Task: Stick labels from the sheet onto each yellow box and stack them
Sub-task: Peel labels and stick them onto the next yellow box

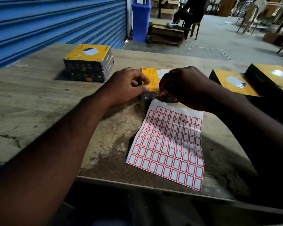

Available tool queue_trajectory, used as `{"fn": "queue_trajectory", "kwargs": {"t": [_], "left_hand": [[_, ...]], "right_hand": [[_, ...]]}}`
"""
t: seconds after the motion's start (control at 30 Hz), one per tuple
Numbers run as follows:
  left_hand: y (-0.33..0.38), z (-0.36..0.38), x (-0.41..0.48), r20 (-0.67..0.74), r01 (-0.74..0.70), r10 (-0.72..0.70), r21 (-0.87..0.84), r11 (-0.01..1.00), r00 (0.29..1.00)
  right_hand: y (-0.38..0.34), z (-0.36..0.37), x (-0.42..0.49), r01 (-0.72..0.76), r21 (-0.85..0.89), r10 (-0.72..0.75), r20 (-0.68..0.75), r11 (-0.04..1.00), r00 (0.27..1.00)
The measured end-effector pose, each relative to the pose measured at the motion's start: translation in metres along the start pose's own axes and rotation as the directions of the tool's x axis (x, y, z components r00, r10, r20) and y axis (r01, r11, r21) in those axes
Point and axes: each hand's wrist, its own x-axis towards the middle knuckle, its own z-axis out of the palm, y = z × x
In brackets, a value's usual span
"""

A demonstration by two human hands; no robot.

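Worn wooden table (pixel 39 95) carries all the work, seen from the head camera. At its middle lies one yellow box (pixel 152 79). The left hand (pixel 129 84) grips its left edge with curled fingers and thumb, probably so that it does not slide. The right hand (pixel 186 85) bends over the near right corner of the box with its fingers curled down. I cannot tell if they pinch a label or only press there.

The label sheet (pixel 168 144) lies just before the box, touching it, so each label is a short reach away. A stack of two boxes (pixel 88 62) stands at the far left, likely the finished ones. More boxes (pixel 232 82) wait at the right.

Behind the table are a blue roller shutter (pixel 55 22), a blue bin (pixel 140 20) and a concrete floor where a person (pixel 189 12) sits on a chair.
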Motion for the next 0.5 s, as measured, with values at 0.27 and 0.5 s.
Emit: {"fn": "queue_trajectory", "kwargs": {"t": [0.27, 0.5], "left_hand": [[-0.0008, 0.0012, -0.0011, 0.023, -0.003, 0.004, -0.032, 0.999, 1.000], [-0.0036, 0.0010, -0.0002, 0.030, -0.007, 0.008, -0.024, 1.000, 1.000]], "right_hand": [[-0.0017, 0.0017, 0.0030, -0.037, -0.034, 0.038, 0.016, 0.999, 0.999], [-0.0077, -0.0022, 0.0031, -0.076, -0.037, 0.077, 0.028, 0.996, 0.997]]}}
